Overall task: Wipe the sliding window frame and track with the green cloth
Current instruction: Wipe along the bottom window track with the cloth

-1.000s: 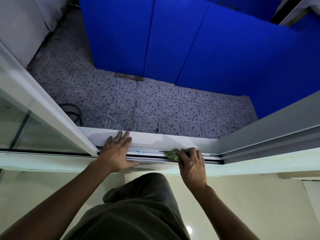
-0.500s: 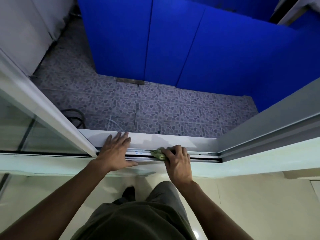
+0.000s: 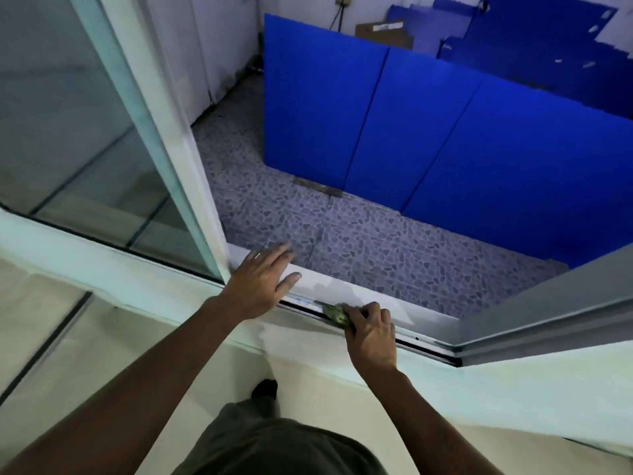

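Small crumpled green cloth [image 3: 337, 314] bunched in the bottom track of the sliding window, pressed down into the dark aluminium channel [image 3: 423, 347] at roughly 5 o'clock from the middle of the view. Right hand [image 3: 371, 332] directly on it, fingers curled together and clamped over the wad, only the cloth's tip peeking out at the hand's 10 o'clock side. Long axis of the track running from 10 o'clock to 4 o'clock across the view, from the foot of the white sliding sash [image 3: 191, 186] to the grey frame corner [image 3: 459, 354]. Unwiped-looking stretch of channel lying on both sides of the cloth; toward 10 o'clock, little free run before the left hand. Left hand [image 3: 260, 281] at 10 o'clock of the cloth, near but apart from it, fingers spread flat and holding nothing, resting on the pale white sill ledge [image 3: 346, 289] just beside the sash foot, probably as a brace. Right hand clearly the nearer and the working one. Beyond the sill, grey pebble-patterned floor tiles [image 3: 376, 248] and tall blue panels [image 3: 428, 132] at 12 to 2 o'clock.
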